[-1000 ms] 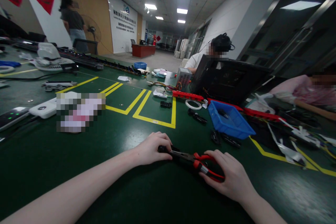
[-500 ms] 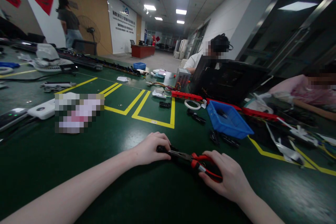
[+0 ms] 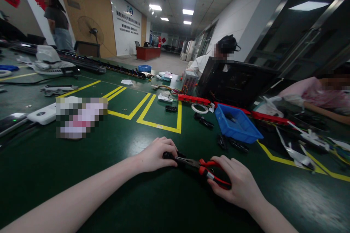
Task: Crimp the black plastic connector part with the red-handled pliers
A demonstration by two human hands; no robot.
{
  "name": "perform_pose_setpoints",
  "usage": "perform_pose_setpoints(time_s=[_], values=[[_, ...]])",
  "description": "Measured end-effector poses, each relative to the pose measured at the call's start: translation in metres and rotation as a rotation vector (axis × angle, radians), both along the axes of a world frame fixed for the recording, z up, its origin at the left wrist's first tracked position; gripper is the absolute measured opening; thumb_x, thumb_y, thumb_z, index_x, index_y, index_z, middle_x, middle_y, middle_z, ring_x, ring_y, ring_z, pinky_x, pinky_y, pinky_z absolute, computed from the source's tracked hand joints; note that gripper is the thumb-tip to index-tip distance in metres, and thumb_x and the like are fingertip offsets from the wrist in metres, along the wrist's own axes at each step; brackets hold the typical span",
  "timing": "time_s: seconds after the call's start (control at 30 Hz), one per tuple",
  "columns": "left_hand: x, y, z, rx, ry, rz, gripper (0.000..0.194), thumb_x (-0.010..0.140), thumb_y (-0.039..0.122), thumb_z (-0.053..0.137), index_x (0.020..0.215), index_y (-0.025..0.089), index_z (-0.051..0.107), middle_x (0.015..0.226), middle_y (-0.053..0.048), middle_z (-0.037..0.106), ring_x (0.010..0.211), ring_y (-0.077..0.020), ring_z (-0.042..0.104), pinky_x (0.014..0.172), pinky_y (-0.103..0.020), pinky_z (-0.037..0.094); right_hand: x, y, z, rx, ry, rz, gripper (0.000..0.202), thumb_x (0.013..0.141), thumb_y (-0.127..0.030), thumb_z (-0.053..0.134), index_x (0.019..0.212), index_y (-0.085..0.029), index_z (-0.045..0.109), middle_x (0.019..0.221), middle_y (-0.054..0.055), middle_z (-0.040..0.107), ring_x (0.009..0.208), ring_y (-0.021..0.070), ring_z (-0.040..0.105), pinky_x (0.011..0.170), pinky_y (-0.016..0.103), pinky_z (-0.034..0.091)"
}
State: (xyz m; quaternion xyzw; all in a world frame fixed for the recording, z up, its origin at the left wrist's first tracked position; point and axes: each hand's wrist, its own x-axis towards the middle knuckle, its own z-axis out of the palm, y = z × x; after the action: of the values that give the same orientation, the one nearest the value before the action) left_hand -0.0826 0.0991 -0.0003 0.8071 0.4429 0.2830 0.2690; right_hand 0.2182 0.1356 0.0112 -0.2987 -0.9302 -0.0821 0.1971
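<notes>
My right hand [image 3: 237, 182] is wrapped round the red handles of a pair of long-nose pliers [image 3: 202, 167]. The pliers' jaws point left and meet a small black part [image 3: 167, 155] that my left hand [image 3: 158, 155] grips between thumb and fingers. Most of that part is hidden by my fingers, so its kind cannot be made out. Both hands are low over the green table [image 3: 128, 196]. Beyond my right hand lie similar-looking black pieces [image 3: 239, 145], beside a blue plastic bin [image 3: 237, 123] with something dark in it.
Yellow tape [image 3: 158, 126] marks the table. A white tape ring [image 3: 199, 108], red strips [image 3: 194, 99] and a large black case [image 3: 235, 83] stand farther back. At left are a white power strip [image 3: 43, 114] and a blurred-out flat object [image 3: 82, 120]. Several people are around.
My hands, the pliers and the black part look almost unmoved. The standing person at the back left has shifted left and turned. The view has moved very slightly.
</notes>
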Motion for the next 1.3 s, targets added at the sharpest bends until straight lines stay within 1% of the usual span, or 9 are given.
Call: perform_pose_setpoints(time_s=[0.1, 0.3, 0.47, 0.67, 0.87, 1.0, 1.13, 1.3], values=[[0.000, 0.001, 0.000, 0.002, 0.003, -0.002, 0.011, 0.083, 0.027, 0.073, 0.090, 0.019, 0.069, 0.107, -0.003, 0.065, 0.102, -0.0226, 0.057, 0.090, -0.038, 0.040, 0.001, 0.001, 0.002, -0.018, -0.002, -0.010, 0.040, 0.079, -0.043, 0.059, 0.110, -0.018, 0.060, 0.090, 0.010, 0.069, 0.070, 0.0198, 0.064, 0.062, 0.032, 0.050], [0.000, 0.001, -0.001, -0.003, 0.017, -0.011, 0.012, 0.085, 0.030, 0.072, 0.091, 0.020, 0.070, 0.108, -0.004, 0.065, 0.103, -0.0234, 0.056, 0.092, -0.039, 0.039, 0.007, 0.007, -0.003, -0.057, 0.010, -0.011, 0.043, 0.078, -0.044, 0.060, 0.113, -0.018, 0.059, 0.092, 0.009, 0.069, 0.069, 0.0190, 0.062, 0.060, 0.031, 0.049], [0.000, 0.001, 0.000, 0.006, 0.018, -0.006, 0.011, 0.083, 0.027, 0.073, 0.091, 0.020, 0.069, 0.107, -0.004, 0.065, 0.101, -0.0230, 0.057, 0.091, -0.038, 0.039, 0.003, 0.004, -0.002, -0.058, 0.001, -0.020, 0.042, 0.080, -0.043, 0.060, 0.112, -0.017, 0.059, 0.094, 0.010, 0.069, 0.071, 0.0196, 0.064, 0.062, 0.032, 0.052], [0.000, 0.001, 0.000, -0.012, 0.004, 0.000, 0.011, 0.083, 0.026, 0.073, 0.091, 0.020, 0.069, 0.106, -0.003, 0.064, 0.101, -0.0224, 0.057, 0.090, -0.037, 0.040, -0.001, 0.000, -0.001, -0.066, 0.000, -0.025, 0.040, 0.081, -0.044, 0.059, 0.110, -0.016, 0.060, 0.092, 0.010, 0.069, 0.071, 0.0199, 0.064, 0.061, 0.032, 0.052], [0.001, -0.001, 0.000, 0.000, 0.007, 0.006, 0.011, 0.084, 0.026, 0.072, 0.093, 0.020, 0.068, 0.108, -0.003, 0.064, 0.102, -0.0229, 0.056, 0.090, -0.038, 0.039, -0.003, -0.002, -0.006, -0.052, -0.001, -0.063, 0.047, 0.081, -0.046, 0.062, 0.117, -0.017, 0.059, 0.104, 0.012, 0.069, 0.084, 0.0236, 0.065, 0.071, 0.036, 0.051], [0.002, -0.001, 0.001, 0.000, 0.009, 0.002, 0.011, 0.084, 0.025, 0.072, 0.093, 0.020, 0.068, 0.109, -0.003, 0.064, 0.102, -0.0227, 0.056, 0.091, -0.038, 0.039, -0.004, -0.001, -0.005, -0.052, 0.004, -0.065, 0.051, 0.080, -0.048, 0.064, 0.121, -0.018, 0.059, 0.108, 0.012, 0.068, 0.093, 0.0255, 0.063, 0.078, 0.038, 0.050], [0.002, -0.001, 0.000, 0.012, 0.021, -0.002, 0.011, 0.084, 0.026, 0.072, 0.093, 0.020, 0.068, 0.108, -0.003, 0.064, 0.102, -0.0227, 0.056, 0.089, -0.038, 0.040, -0.007, 0.000, -0.004, -0.105, -0.017, -0.090, 0.058, 0.076, -0.053, 0.069, 0.122, -0.019, 0.058, 0.110, 0.012, 0.067, 0.100, 0.0275, 0.062, 0.085, 0.042, 0.048], [0.001, 0.000, -0.001, 0.029, 0.016, -0.007, 0.012, 0.085, 0.026, 0.072, 0.093, 0.020, 0.067, 0.107, -0.003, 0.064, 0.100, -0.0225, 0.057, 0.088, -0.037, 0.041, -0.008, 0.002, -0.007, -0.203, -0.025, -0.106, 0.058, 0.080, -0.050, 0.066, 0.130, -0.023, 0.053, 0.121, 0.011, 0.063, 0.111, 0.0281, 0.059, 0.093, 0.047, 0.047]])
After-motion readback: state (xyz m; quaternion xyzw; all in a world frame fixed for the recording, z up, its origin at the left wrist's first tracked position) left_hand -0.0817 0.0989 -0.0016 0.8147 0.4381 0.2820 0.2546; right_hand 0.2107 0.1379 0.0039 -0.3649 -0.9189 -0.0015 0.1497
